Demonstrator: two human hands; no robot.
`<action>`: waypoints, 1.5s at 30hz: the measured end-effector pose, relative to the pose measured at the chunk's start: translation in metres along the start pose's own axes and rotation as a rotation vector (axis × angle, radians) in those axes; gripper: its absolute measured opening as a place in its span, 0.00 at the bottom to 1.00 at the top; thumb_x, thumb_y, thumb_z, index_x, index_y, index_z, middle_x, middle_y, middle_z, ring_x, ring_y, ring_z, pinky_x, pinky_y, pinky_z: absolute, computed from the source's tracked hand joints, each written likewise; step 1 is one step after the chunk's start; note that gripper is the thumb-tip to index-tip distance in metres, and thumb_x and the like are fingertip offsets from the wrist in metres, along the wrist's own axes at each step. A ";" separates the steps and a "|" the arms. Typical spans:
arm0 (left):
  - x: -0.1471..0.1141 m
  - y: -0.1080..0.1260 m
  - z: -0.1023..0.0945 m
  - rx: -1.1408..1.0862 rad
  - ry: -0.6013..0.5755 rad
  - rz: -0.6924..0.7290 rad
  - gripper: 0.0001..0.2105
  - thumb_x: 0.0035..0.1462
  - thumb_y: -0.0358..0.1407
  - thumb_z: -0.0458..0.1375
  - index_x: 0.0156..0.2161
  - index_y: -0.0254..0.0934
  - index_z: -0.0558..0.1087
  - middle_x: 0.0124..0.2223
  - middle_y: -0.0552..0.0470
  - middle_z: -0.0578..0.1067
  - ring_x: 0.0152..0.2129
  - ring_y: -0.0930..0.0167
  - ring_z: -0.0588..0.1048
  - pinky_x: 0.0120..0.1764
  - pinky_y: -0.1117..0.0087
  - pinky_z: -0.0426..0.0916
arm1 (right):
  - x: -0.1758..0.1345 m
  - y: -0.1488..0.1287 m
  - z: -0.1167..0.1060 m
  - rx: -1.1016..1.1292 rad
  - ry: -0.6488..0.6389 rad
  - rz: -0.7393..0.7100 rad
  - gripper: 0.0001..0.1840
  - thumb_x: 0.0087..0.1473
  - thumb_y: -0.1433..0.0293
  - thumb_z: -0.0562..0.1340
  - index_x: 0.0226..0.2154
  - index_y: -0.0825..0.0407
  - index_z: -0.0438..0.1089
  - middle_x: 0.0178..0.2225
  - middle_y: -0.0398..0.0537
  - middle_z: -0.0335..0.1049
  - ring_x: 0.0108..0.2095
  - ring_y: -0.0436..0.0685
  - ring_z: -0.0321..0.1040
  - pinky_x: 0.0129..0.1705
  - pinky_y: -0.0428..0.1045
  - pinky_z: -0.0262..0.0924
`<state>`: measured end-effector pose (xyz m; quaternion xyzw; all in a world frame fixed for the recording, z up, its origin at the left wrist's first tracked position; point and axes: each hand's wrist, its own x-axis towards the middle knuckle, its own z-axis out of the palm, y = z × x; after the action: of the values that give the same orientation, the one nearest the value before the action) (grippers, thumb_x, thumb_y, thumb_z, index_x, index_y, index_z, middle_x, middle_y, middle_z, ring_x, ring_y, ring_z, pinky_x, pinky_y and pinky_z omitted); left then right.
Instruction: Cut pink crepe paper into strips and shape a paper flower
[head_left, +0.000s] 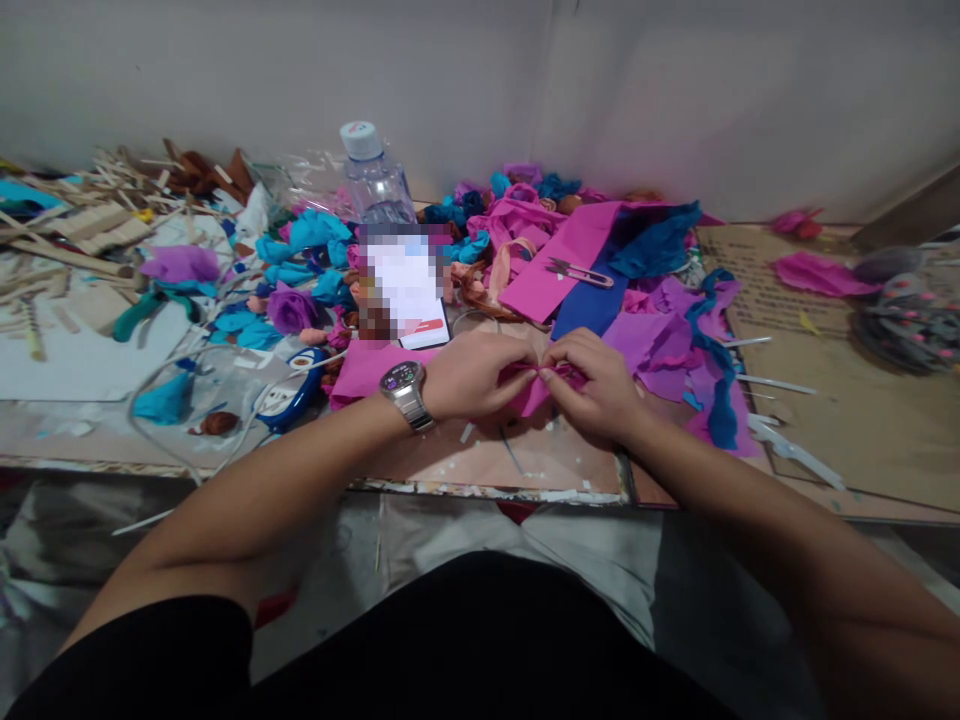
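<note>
Both hands meet over the front of the table, pinching a piece of pink crepe paper (534,398) between thumbs and fingers. My left hand (480,372), with a steel watch on the wrist, grips its left side. My right hand (600,385) holds the right side, its fingertips close to the left ones. Part of the paper is hidden behind the fingers. Just beyond lie a lit phone (420,290), a flat pink paper sheet (559,262) and, on that sheet, thread snips (577,272).
A clear bottle (376,180) stands behind the phone. Crepe paper flowers (289,307) and scraps crowd the left, near green-handled pliers (142,312), wood sticks and a blue device (289,390) with a cable. Purple paper (652,345) and a brown cardboard sheet (840,400) lie right.
</note>
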<state>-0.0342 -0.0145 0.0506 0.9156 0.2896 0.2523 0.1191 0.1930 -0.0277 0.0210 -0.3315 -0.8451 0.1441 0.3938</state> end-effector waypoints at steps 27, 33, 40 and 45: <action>0.000 0.001 -0.003 -0.103 -0.032 -0.009 0.11 0.66 0.38 0.55 0.40 0.37 0.79 0.36 0.51 0.82 0.30 0.70 0.77 0.35 0.69 0.65 | 0.001 -0.003 0.001 -0.010 -0.042 -0.028 0.03 0.64 0.70 0.60 0.37 0.47 0.67 0.34 0.49 0.73 0.38 0.61 0.67 0.42 0.58 0.60; -0.001 0.000 -0.003 -0.084 -0.010 0.014 0.10 0.66 0.37 0.57 0.41 0.37 0.80 0.37 0.50 0.84 0.31 0.69 0.78 0.35 0.69 0.66 | 0.001 -0.002 0.000 0.028 -0.036 -0.026 0.03 0.65 0.70 0.60 0.36 0.47 0.67 0.34 0.48 0.72 0.37 0.61 0.67 0.41 0.57 0.60; 0.001 -0.007 -0.008 -0.150 -0.025 -0.057 0.12 0.66 0.39 0.57 0.40 0.37 0.81 0.35 0.51 0.84 0.29 0.71 0.78 0.33 0.71 0.65 | 0.001 0.000 -0.002 -0.014 0.006 -0.032 0.02 0.64 0.67 0.64 0.39 0.47 0.72 0.35 0.48 0.76 0.38 0.61 0.70 0.43 0.58 0.63; 0.002 -0.010 -0.009 -0.207 -0.032 -0.066 0.11 0.65 0.38 0.57 0.37 0.36 0.80 0.33 0.52 0.83 0.27 0.72 0.76 0.32 0.71 0.64 | 0.001 0.000 -0.003 -0.055 0.018 -0.019 0.03 0.65 0.68 0.63 0.36 0.47 0.71 0.33 0.49 0.75 0.37 0.61 0.70 0.41 0.58 0.62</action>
<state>-0.0424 -0.0044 0.0553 0.8923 0.2900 0.2621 0.2261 0.1948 -0.0268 0.0234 -0.3356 -0.8483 0.1142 0.3933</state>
